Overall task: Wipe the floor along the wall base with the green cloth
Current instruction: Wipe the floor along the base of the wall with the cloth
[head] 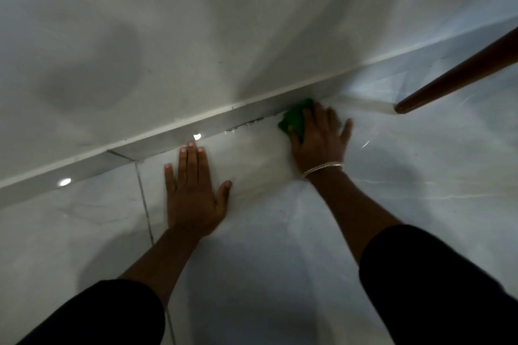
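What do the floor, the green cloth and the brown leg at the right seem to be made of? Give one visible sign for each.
Floor: probably polished tile, since it is glossy, reflects lights and has a grout line. Green cloth: soft fabric, bunched under the right hand. Brown leg: likely varnished wood, with a smooth reddish sheen.

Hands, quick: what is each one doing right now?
Left hand: open, flat on the floor, holding nothing.
Right hand: pressed down on the green cloth at the wall base.
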Tool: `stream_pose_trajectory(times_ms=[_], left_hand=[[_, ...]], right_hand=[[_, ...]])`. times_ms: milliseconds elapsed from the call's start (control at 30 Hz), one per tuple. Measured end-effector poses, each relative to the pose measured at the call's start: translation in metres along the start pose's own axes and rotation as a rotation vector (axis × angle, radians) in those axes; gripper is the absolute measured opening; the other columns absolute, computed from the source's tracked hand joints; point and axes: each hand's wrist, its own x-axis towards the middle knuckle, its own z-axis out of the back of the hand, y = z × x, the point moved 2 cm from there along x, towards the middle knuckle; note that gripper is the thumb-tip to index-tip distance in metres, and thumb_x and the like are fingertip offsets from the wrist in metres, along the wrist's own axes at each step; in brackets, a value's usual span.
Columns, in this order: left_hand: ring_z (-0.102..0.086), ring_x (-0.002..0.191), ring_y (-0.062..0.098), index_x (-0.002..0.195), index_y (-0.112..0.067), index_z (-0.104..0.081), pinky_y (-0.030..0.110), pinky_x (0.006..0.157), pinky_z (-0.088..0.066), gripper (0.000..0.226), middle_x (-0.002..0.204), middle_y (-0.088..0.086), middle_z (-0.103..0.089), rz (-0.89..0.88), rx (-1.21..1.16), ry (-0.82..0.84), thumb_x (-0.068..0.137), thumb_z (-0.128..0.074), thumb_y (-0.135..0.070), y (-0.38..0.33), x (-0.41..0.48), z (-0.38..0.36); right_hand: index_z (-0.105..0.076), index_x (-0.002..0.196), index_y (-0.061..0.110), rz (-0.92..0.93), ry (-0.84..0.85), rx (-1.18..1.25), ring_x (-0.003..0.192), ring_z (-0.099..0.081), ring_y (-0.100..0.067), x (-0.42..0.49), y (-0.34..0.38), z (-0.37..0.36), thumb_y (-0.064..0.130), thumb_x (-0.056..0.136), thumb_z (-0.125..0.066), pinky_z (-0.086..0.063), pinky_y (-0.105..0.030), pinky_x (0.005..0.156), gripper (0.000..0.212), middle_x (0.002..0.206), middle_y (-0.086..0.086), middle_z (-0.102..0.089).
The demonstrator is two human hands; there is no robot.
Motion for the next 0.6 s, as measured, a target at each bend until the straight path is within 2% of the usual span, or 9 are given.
stream_pose_trajectory(times_ms=[67, 167, 267, 367, 500, 600], left_hand=[[-0.013, 0.153, 0.032, 0.154, -0.004, -0.017, 0.056, 0.122, -0.011, 0.085, 0.164, 0.018, -0.019, 0.004, 0.006, -0.013, 0.092, -0.027, -0.061, 0.001, 0.000, -0.001], [-0.011, 0.154, 0.032, 0.155, -0.005, -0.015, 0.057, 0.122, -0.010, 0.085, 0.165, 0.018, -0.016, 0.004, -0.002, -0.005, 0.092, -0.029, -0.060, 0.001, 0.000, -0.004], [-0.008, 0.154, 0.031, 0.155, -0.006, -0.012, 0.057, 0.123, -0.010, 0.087, 0.165, 0.017, -0.014, -0.003, -0.021, 0.017, 0.091, -0.029, -0.062, 0.003, 0.002, -0.005], [-0.009, 0.154, 0.031, 0.155, -0.005, -0.014, 0.056, 0.122, -0.013, 0.088, 0.165, 0.017, -0.015, -0.072, -0.006, 0.018, 0.091, -0.027, -0.064, 0.015, 0.000, -0.004], [-0.013, 0.154, 0.031, 0.155, -0.004, -0.017, 0.055, 0.123, -0.012, 0.089, 0.165, 0.017, -0.018, -0.050, 0.001, -0.025, 0.091, -0.028, -0.064, 0.025, -0.006, 0.003], [-0.010, 0.154, 0.031, 0.155, -0.003, -0.014, 0.056, 0.122, -0.012, 0.090, 0.165, 0.017, -0.015, -0.041, 0.001, 0.003, 0.090, -0.026, -0.065, 0.024, -0.005, 0.002]], right_hand=[[-0.053, 0.130, 0.011, -0.102, 0.000, 0.011, 0.136, -0.036, -0.036, 0.008, -0.005, 0.005, 0.057, 0.085, -0.043, -0.015, -0.066, 0.112, 0.065, 0.143, -0.011, -0.048], [-0.061, 0.121, 0.006, -0.155, -0.012, 0.096, 0.133, -0.038, -0.037, -0.004, 0.041, 0.004, 0.064, 0.083, -0.042, -0.016, -0.063, 0.110, 0.071, 0.138, -0.014, -0.053], [-0.058, 0.126, 0.007, -0.026, 0.064, 0.081, 0.137, -0.035, -0.038, -0.024, 0.069, -0.002, 0.059, 0.087, -0.040, -0.013, -0.065, 0.112, 0.067, 0.142, -0.014, -0.051], [-0.056, 0.129, 0.013, 0.074, 0.078, -0.017, 0.138, -0.037, -0.035, -0.012, 0.034, -0.001, 0.062, 0.086, -0.035, -0.010, -0.067, 0.112, 0.069, 0.143, -0.010, -0.051], [-0.050, 0.133, 0.006, -0.081, 0.042, -0.065, 0.140, -0.033, -0.037, 0.011, -0.009, 0.007, 0.056, 0.091, -0.028, -0.012, -0.067, 0.113, 0.069, 0.145, -0.017, -0.047], [-0.051, 0.134, 0.002, -0.113, 0.045, 0.015, 0.138, -0.035, -0.040, -0.005, 0.038, -0.001, 0.050, 0.091, -0.028, -0.014, -0.062, 0.114, 0.068, 0.144, -0.022, -0.048]])
